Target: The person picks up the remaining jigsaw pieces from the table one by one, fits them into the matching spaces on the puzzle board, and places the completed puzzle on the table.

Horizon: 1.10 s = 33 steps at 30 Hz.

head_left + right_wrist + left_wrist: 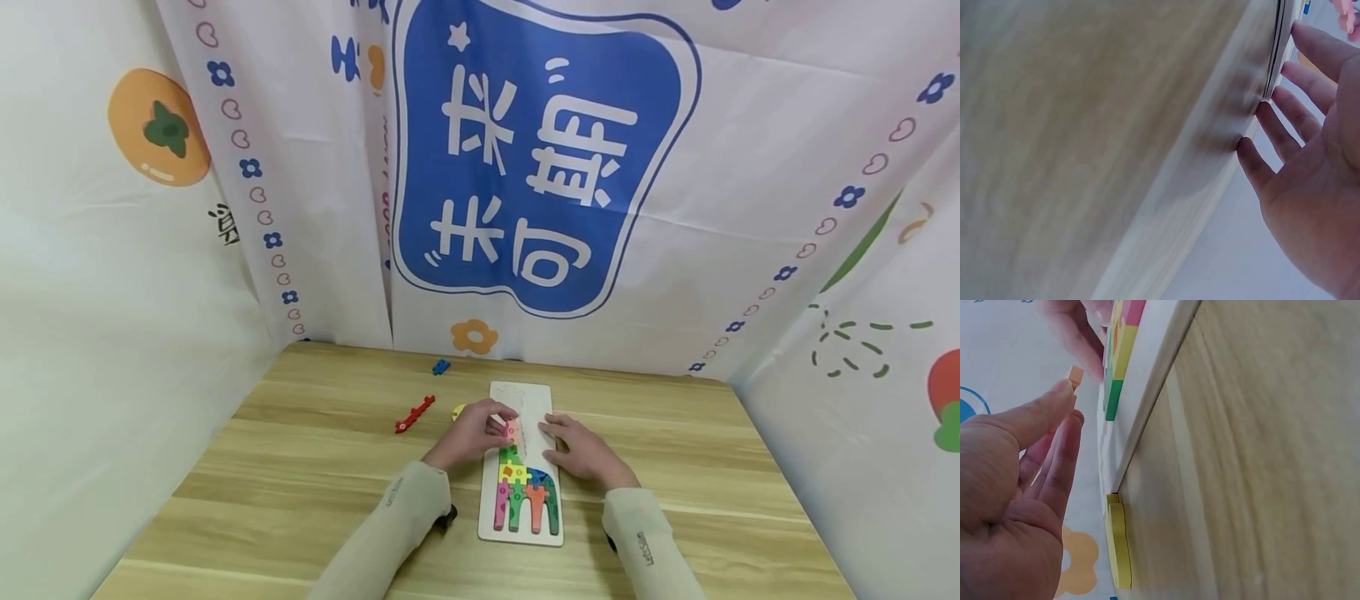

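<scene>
The desk has a wood-grain top, smooth with a faint sheen. The board looks like white-coated wood, smooth and matt, with a bare-looking edge. Its fitted puzzle pieces look smoothly painted, low in gloss, as does the peach piece; wood or plastic underneath cannot be told. From the board, the red piece at ten o'clock and the blue piece at eleven appear evenly coloured. The backdrop at twelve is matt, creased printed cloth; the sleeves at eight and four are soft, matt fabric.
</scene>
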Motion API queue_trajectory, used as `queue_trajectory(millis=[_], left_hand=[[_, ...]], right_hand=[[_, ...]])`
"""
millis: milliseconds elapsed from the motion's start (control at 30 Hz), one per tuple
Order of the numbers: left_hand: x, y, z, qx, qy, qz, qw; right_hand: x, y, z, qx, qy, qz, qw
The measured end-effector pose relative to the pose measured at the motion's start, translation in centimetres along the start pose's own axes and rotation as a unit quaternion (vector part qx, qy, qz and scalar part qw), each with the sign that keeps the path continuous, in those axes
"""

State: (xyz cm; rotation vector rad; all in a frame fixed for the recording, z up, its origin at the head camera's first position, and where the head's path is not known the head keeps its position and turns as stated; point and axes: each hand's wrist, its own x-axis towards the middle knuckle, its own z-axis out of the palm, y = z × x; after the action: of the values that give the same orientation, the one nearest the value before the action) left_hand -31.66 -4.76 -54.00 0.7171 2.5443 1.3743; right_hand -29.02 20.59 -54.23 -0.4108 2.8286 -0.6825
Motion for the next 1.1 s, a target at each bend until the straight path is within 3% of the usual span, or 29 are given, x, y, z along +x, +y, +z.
queue_trajectory(millis=[400,733,1100], left_hand=[[1.2,-0.7,0.1,0.034,-0.002,-0.029,0.999],[1.4,-1.0,0.1,0.042,-0.01,-0.042,0.9982],[1.2,-1.1,0.1,0.053,-0.014,-0.027,0.9981]], right_hand=[[0.0,-0.2,-0.2,0.003,-0.001,-0.001,1.0],[-0.2,-0.3,-0.4,0.002,-0.003,-0.005,1.0],[-0.1,-0.1,-0.3,0.0,-0.004,-0.007,1.0]])
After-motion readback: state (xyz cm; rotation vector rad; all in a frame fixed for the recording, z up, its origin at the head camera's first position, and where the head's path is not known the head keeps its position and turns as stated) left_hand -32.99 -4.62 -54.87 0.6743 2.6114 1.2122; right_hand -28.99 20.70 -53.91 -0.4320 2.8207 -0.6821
